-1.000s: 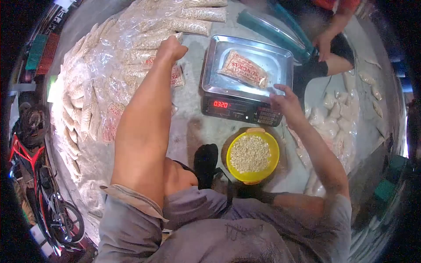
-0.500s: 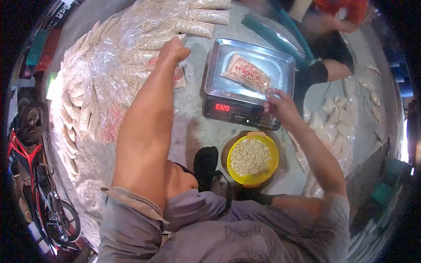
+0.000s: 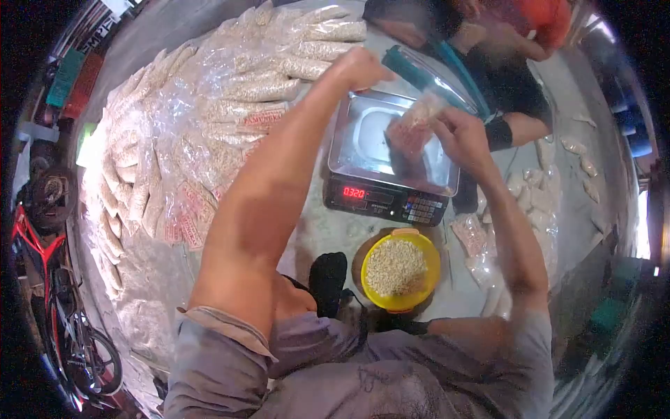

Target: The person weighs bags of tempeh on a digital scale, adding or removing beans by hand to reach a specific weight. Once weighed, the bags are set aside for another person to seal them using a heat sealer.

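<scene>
My right hand (image 3: 463,142) grips one end of a clear plastic bag (image 3: 413,131) with red print and pale contents. The bag is tilted and blurred above the metal pan (image 3: 363,157) of a digital scale (image 3: 382,202). Red digits on the scale appear to read 0.320. My left hand (image 3: 364,68) is over the pan's far left corner, its fingers largely hidden and smeared. A yellow bowl (image 3: 427,297) of pale pieces (image 3: 396,267) stands on the floor just in front of the scale.
Many filled bags (image 3: 265,87) lie heaped on the left. More small bags (image 3: 534,195) lie on the right. Beyond the scale, another person (image 3: 513,77) sits beside a teal device (image 3: 436,77), possibly a sealer. A red bicycle (image 3: 59,307) is at far left.
My right hand has taken hold of the printed bag and lifted it off the pan. My left hand has moved right from the bag heap to the scale's far corner.
</scene>
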`<state>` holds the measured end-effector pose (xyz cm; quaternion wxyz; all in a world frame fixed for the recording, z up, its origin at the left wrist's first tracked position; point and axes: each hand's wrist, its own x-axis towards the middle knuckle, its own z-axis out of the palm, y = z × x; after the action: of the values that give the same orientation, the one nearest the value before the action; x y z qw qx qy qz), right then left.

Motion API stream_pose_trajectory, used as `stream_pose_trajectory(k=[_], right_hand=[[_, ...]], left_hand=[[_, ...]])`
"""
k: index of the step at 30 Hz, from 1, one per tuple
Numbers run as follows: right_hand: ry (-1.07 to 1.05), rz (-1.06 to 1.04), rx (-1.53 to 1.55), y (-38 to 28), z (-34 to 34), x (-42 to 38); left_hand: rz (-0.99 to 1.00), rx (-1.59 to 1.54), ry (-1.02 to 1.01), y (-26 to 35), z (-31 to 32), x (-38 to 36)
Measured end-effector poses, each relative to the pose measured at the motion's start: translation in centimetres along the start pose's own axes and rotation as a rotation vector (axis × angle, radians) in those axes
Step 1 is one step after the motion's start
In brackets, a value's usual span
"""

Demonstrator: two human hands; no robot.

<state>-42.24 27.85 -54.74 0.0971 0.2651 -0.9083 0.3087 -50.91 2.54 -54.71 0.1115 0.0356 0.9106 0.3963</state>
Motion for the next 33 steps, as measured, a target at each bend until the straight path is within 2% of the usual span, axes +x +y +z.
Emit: stream_pose_trajectory(k=[3,4,5,7,8,10,11,13,14,16,17,19,21,24,26,27,29,30,32,33], right_hand=[[0.057,-0.112,-0.019,-0.3,-0.6,-0.3],[-0.036,-0.134,-0.070,0.8,-0.9,-0.2],[-0.036,-0.126,-0.072,0.5,-1.2,-1.0],[0.043,-0.173,-0.096,-0.2,-1.9,-1.1],[0.022,-0.182,-0.067,-0.1,-2.2,-1.2],[-0.015,-0.230,-0.081,-0.6,-3.2,-1.8],[-0.049,-0.286,-0.095,-1.4,-3.8,-1.8],[-0.061,-0.325,-0.060,-3.3,-4.9,-1.8],[-0.032,-0.360,-0.041,-3.7,-5.4,-1.7],[-0.006,-0.404,0.007,-5.1,-5.8,-1.7],[-0.032,-0.324,0.054,-6.0,-6.2,-1.8],[-0.060,-0.237,0.110,-7.4,-7.0,-2.5],[-0.042,-0.090,0.291,-8.6,-7.8,-3.2],[-0.001,-0.078,0.168,-6.5,-8.9,-4.2],[0.051,-0.006,0.101,-4.4,-8.9,-5.1],[0.057,-0.003,0.103,-3.4,-8.9,-5.6],[0.064,0.149,0.153,-1.8,-8.9,-6.4],[0.071,0.154,0.147,-1.2,-9.0,-6.6],[0.082,0.272,0.209,0.0,-9.3,-7.1],[0.091,0.281,0.198,0.7,-9.4,-7.4]], left_hand=[[0.122,0.059,-0.051,2.4,0.2,0.2],[0.162,0.089,-0.076,2.6,0.9,-0.4],[0.165,0.087,-0.085,3.0,1.4,-1.1],[0.375,0.162,-0.170,3.9,0.7,-1.7],[0.384,0.154,-0.186,4.3,0.9,-2.3],[0.581,0.248,-0.170,5.3,1.5,-3.5],[0.575,0.256,-0.163,6.5,1.3,-4.5],[0.654,0.387,-0.319,8.3,0.8,-6.9],[0.621,0.395,-0.315,8.3,0.9,-7.4],[0.592,0.287,-0.415,7.8,0.9,-8.4],[0.570,0.293,-0.415,7.3,0.4,-9.3],[0.768,0.227,-0.123,6.0,-1.5,-11.8],[0.668,0.254,-0.140,5.1,-4.5,-14.5],[0.575,0.192,-0.035,0.5,-6.4,-16.2],[0.277,0.008,0.017,-3.0,-7.4,-16.6],[0.280,0.015,0.014,-4.7,-7.6,-16.3],[0.129,-0.083,-0.024,-8.0,-7.6,-14.6],[0.138,-0.082,-0.029,-9.0,-7.7,-13.8],[-0.029,-0.078,0.012,-11.1,-7.6,-11.6],[-0.016,-0.081,0.003,-12.7,-7.7,-10.2]])
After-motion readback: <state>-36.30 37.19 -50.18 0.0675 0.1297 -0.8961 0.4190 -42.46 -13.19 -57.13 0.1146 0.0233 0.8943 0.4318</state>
